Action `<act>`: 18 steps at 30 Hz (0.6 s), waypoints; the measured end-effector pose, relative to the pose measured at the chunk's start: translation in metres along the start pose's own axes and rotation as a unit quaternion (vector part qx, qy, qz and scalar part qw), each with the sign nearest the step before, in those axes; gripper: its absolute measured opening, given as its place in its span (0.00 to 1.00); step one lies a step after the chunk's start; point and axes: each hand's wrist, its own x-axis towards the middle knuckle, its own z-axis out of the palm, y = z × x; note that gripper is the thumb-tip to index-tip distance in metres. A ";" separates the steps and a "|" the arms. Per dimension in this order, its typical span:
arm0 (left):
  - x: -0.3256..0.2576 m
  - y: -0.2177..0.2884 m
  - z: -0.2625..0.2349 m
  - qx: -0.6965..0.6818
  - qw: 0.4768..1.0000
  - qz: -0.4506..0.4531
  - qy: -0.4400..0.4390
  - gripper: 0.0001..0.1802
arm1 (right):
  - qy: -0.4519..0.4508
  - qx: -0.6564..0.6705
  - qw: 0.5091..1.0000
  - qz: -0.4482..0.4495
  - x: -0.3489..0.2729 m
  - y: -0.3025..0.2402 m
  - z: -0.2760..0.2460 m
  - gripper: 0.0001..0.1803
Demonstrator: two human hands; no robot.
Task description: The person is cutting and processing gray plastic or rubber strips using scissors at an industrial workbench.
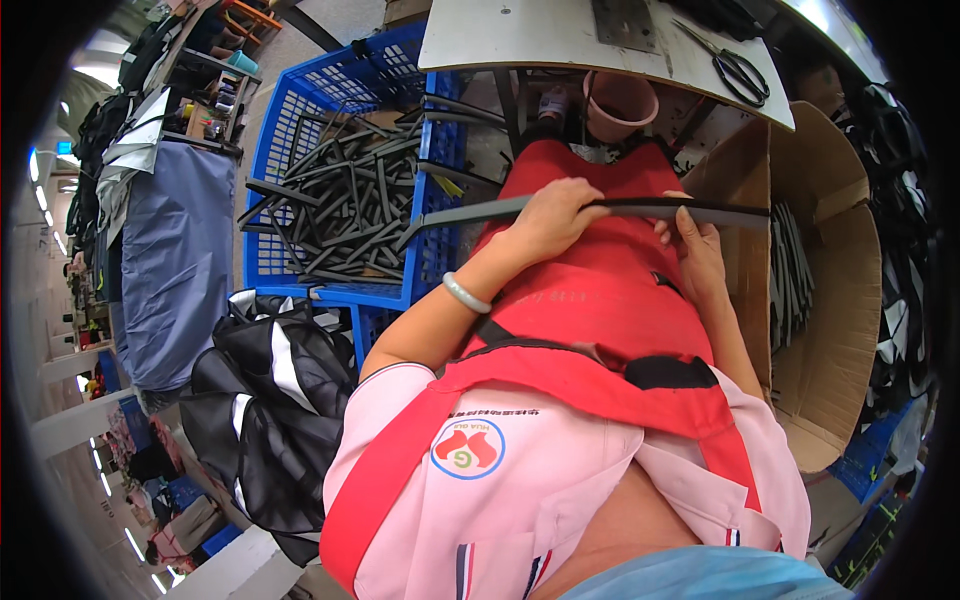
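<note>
A long grey strip with a black edge [478, 211] lies crosswise over my lap, above the red apron [600, 290]. My left hand [560, 214] is closed round it near the middle, and its left end is bent downward by the blue crate's edge. Farther along to the right, my right hand [694, 245] grips the same strip, thumb on top and fingers partly hidden beneath. The strip's right end reaches the cardboard box [835, 330]. Similar grey strips [345, 190] lie jumbled in the blue crate [265, 180], and more grey strips [790, 270] stand bunched inside the box.
Ahead is a white tabletop [540, 35] with black-handled scissors [735, 75] near its right edge. Beneath it stands a pink bucket [620, 105]. Black and white fabric pieces [280, 390] are heaped at my left, beside a blue-grey cloth cover [175, 270].
</note>
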 end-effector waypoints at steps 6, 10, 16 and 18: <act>-0.010 -0.022 -0.012 0.126 0.989 0.066 0.042 0.11 | 0.025 0.039 0.998 0.040 0.005 0.000 0.001 0.20; -0.019 -0.037 -0.012 -0.016 0.995 -0.026 0.093 0.09 | 0.044 0.081 0.993 0.068 0.016 -0.009 -0.001 0.20; 0.004 -0.044 -0.051 -0.144 0.933 -0.234 -0.234 0.14 | -0.141 -0.233 0.932 0.241 0.006 -0.027 -0.021 0.18; 0.021 -0.020 -0.053 -0.169 0.914 -0.253 -0.269 0.13 | -0.120 -0.513 0.828 -0.192 0.003 -0.068 0.028 0.21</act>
